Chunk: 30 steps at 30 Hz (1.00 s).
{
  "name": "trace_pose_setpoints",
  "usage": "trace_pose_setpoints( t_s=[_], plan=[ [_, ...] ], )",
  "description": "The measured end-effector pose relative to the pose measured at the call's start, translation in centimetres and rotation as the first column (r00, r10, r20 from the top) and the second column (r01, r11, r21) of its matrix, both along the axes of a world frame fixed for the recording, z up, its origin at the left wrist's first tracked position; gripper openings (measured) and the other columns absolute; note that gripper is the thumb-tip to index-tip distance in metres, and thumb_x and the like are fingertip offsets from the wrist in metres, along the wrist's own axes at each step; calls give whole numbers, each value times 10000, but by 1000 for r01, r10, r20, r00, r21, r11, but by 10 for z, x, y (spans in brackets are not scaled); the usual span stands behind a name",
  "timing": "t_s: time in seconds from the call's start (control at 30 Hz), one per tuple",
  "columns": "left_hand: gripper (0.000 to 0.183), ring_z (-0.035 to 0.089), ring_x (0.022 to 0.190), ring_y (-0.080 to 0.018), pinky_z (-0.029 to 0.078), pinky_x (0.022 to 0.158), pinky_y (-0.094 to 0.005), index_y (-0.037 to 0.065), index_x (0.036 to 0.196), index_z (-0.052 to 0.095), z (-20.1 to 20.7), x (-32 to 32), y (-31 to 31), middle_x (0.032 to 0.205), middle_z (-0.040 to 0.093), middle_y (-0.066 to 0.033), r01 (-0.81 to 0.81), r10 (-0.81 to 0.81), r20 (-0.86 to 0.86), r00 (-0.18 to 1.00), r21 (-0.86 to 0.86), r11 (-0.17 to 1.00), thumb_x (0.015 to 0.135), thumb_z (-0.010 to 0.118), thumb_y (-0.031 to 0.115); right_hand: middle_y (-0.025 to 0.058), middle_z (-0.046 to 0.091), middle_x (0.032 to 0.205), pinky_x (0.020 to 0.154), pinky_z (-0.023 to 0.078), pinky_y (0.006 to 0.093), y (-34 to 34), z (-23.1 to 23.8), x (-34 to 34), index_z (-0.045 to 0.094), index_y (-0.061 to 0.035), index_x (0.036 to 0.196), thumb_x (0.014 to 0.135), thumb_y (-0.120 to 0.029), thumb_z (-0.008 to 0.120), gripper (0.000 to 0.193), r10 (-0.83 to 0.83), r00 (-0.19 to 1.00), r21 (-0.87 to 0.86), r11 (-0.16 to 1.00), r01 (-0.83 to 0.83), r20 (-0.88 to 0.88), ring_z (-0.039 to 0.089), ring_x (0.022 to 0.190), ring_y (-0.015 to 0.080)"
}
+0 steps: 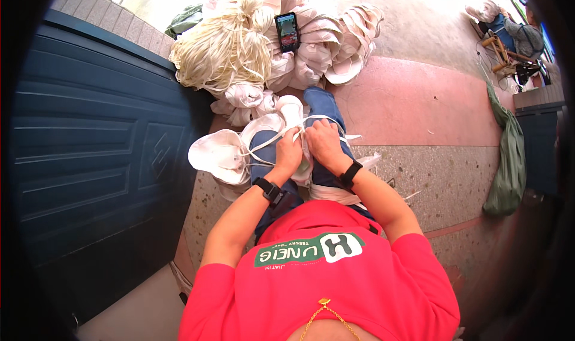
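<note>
My left hand [288,150] is closed on a thin white cord [262,161] between my knees, and the cord loops out to the left over my leg. Close beside it, my right hand [327,142] has its fingers curled down against the same cords, its fingertips partly hidden. A white piece with a rounded end [290,108] stands up just beyond both hands. On my left, a white cup-shaped piece [217,155] lies next to my knee with cord across its edge. More white material shows beneath my hands and around my thighs, its kind unclear.
Beyond my knees is a heap of cream strips [230,47] and bundled white curved pieces [357,41], with a phone [287,32] resting upright on it. A dark blue panelled door [78,155] stands at left. Right are a green cloth bundle [507,167] and another seated person [524,35].
</note>
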State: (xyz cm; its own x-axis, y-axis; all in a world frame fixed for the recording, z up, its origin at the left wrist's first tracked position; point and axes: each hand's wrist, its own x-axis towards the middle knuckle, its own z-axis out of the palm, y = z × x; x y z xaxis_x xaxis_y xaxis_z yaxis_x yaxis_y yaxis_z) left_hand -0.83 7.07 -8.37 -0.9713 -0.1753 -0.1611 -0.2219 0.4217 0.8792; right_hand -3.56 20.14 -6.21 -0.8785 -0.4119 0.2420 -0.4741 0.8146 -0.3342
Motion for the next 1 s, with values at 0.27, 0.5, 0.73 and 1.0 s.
trace_pose_setpoints(
  t_s=[0.27, 0.5, 0.73, 1.0],
  plan=[
    [257, 591, 751, -379, 466, 661, -432, 54, 1011, 594, 20, -17, -4, 778, 600, -234, 197, -180, 190, 965, -75, 978, 786, 475, 95, 88, 510, 781, 676, 342, 367, 4, 17, 12, 563, -62, 807, 681, -264, 589, 239, 61, 996, -15, 998, -60, 71, 477, 799, 246],
    [187, 580, 700, -392, 459, 613, -450, 4, 788, 585, 18, -22, 2, 703, 581, -236, 258, -207, 163, 965, -423, 869, 795, 500, 171, 93, 529, 826, 693, 352, 386, 5, 15, 3, 570, -53, 875, 674, -237, 569, 272, 125, 977, 5, 992, -128, 171, 484, 822, 260],
    [116, 554, 734, -401, 426, 615, -458, 16, 803, 538, 62, 1, -52, 748, 576, -216, 473, -432, 238, 870, -154, 868, 780, 522, 129, 114, 569, 898, 731, 420, 424, 52, 11, -92, 595, -79, 935, 744, -210, 577, 233, 110, 968, -197, 978, -65, 226, 511, 876, 306],
    [160, 490, 794, -91, 410, 737, -264, 65, 870, 579, 34, 36, -152, 756, 536, -20, 307, -346, 363, 865, 162, 938, 836, 561, 221, 168, 574, 886, 794, 414, 389, 17, 8, -273, 617, -46, 916, 788, -150, 483, 212, 102, 969, -273, 961, -38, 227, 515, 918, 322]
  ],
)
